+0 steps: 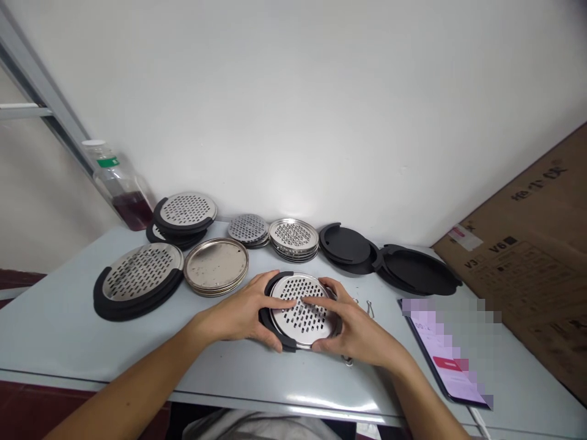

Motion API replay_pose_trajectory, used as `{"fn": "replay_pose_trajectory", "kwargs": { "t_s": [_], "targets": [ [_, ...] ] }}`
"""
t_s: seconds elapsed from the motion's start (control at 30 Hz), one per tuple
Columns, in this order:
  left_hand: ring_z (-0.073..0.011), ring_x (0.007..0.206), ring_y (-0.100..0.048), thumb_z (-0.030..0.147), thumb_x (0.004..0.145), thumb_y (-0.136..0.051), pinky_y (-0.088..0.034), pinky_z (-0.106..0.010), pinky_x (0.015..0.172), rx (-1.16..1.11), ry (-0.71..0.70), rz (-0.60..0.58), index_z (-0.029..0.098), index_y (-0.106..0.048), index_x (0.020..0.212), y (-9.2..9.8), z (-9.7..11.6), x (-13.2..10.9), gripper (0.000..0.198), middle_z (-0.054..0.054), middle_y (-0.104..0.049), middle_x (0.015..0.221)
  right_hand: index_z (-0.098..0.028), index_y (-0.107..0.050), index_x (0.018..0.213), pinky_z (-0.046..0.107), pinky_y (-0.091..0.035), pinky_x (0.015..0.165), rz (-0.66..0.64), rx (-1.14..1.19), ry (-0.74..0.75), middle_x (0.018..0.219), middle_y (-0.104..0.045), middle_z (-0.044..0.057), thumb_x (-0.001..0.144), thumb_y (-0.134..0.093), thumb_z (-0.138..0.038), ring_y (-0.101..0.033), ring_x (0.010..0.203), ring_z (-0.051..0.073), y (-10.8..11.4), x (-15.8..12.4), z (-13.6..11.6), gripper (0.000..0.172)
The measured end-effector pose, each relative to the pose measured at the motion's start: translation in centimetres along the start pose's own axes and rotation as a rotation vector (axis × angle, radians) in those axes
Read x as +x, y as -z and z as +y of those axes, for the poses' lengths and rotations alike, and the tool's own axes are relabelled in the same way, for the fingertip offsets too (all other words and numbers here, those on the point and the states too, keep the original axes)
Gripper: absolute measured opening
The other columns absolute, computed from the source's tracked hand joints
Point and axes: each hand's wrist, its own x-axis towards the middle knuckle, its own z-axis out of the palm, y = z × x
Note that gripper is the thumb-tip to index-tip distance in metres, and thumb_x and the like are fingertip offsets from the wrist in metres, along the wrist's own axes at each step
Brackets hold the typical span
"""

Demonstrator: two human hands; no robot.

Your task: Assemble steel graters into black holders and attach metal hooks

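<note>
Head view: grater disc under fingers

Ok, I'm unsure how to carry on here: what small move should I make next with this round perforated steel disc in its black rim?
Probably ease your right hand slightly back off the round perforated steel disc. Its fingers cover the disc's right edge, so you can't see how that side sits in the black rim, which shows on the left, beside your left hand.

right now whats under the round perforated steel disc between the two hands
Beneath the edge of the perforated steel disc, a black round frame shows by the left hand and the right hand. Whatever lies under the disc's middle is covered; the holes show nothing clear.
</note>
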Motion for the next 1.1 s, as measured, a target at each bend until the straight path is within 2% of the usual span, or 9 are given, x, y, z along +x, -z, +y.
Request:
{"fn": "replay_pose_trajectory", "kwargs": {
  "t_s": [0.13,0.27,0.37,0.47,0.53,0.67,0.9,1.0,1.1],
  "targets": [
    [-0.0382,0.146,-0.025,0.052,0.060,-0.088,-0.025,-0.055,0.119,0.029,0.009,0.020,0.042,-0.062,0.131,0.0,0.1,-0.1,0.076,0.000,-0.025,0.160,-0.034,-0.057,0.136,0.042,-0.051,0.100,0.034,-0.022,-0.002,0.150,-0.026,0.006,0.063,-0.087,-0.045,-0.048,0.129,0.035,-0.4,0.1,-0.1,0.080],
    [-0.0392,0.146,-0.025,0.051,0.058,-0.089,-0.028,-0.054,0.119,0.016,0.012,0.040,0.039,-0.065,0.128,0.0,0.0,-0.2,0.076,0.000,-0.025,0.160,-0.033,-0.051,0.141,0.043,-0.048,0.104,0.035,-0.057,-0.017,0.150,-0.029,0.008,0.060,-0.087,-0.051,-0.047,0.131,0.035,-0.4,0.2,-0.3,0.090],
    [-0.0398,0.145,-0.025,0.051,0.057,-0.089,-0.028,-0.054,0.119,0.016,0.009,0.040,0.038,-0.062,0.132,0.0,0.1,-0.3,0.080,-0.001,-0.025,0.160,-0.034,-0.046,0.145,0.046,-0.042,0.110,0.015,-0.074,-0.028,0.156,-0.024,0.008,0.060,-0.087,-0.054,-0.038,0.139,0.036,-0.1,0.1,-0.1,0.096],
    [-0.0381,0.146,-0.024,0.052,0.059,-0.088,-0.027,-0.053,0.119,0.036,-0.002,0.026,0.039,-0.056,0.136,0.1,0.1,-0.3,0.085,-0.001,-0.024,0.160,-0.034,-0.043,0.147,0.048,-0.030,0.118,-0.008,-0.093,-0.010,0.162,-0.019,0.006,0.064,-0.085,-0.051,-0.024,0.148,0.035,0.4,-0.1,0.3,0.094],
    [-0.0371,0.146,-0.024,0.052,0.059,-0.088,-0.028,-0.053,0.119,0.051,-0.013,0.020,0.040,-0.055,0.137,0.2,0.2,-0.3,0.085,-0.001,-0.025,0.159,-0.034,-0.042,0.148,0.048,-0.025,0.121,-0.015,-0.089,-0.002,0.163,-0.020,0.005,0.067,-0.084,-0.048,-0.020,0.150,0.033,0.7,-0.2,0.5,0.091],
    [-0.0365,0.146,-0.023,0.052,0.059,-0.088,-0.028,-0.052,0.119,0.070,-0.019,0.019,0.041,-0.054,0.138,0.2,0.1,-0.3,0.086,-0.001,-0.025,0.159,-0.035,-0.041,0.148,0.049,-0.026,0.120,0.007,-0.059,-0.011,0.162,-0.024,0.005,0.068,-0.084,-0.044,-0.027,0.147,0.033,0.9,-0.3,0.8,0.092],
    [-0.0385,0.146,-0.023,0.053,0.057,-0.088,-0.028,-0.053,0.118,0.052,0.005,0.020,0.040,-0.054,0.138,0.2,0.2,-0.3,0.089,-0.002,-0.024,0.159,-0.031,-0.045,0.147,0.046,-0.039,0.113,0.050,-0.063,0.013,0.152,-0.036,0.010,0.062,-0.086,-0.050,-0.040,0.139,0.034,0.3,0.0,0.3,0.097],
    [-0.0388,0.146,-0.023,0.053,0.058,-0.088,-0.027,-0.053,0.118,0.051,0.021,0.015,0.040,-0.053,0.138,0.2,0.2,-0.3,0.089,-0.002,-0.024,0.159,-0.032,-0.041,0.149,0.046,-0.039,0.113,0.026,-0.067,-0.018,0.155,-0.031,0.010,0.062,-0.086,-0.050,-0.038,0.140,0.034,0.5,-0.2,-0.1,0.100],
    [-0.0387,0.147,-0.022,0.054,0.057,-0.088,-0.027,-0.053,0.119,0.060,0.044,0.011,0.040,-0.051,0.141,0.1,0.1,-0.4,0.092,-0.003,-0.023,0.160,-0.033,-0.034,0.152,0.050,-0.030,0.118,-0.016,-0.039,-0.008,0.161,-0.023,0.008,0.068,-0.083,-0.041,-0.028,0.146,0.034,0.8,-0.4,0.0,0.098]
  ]
}}
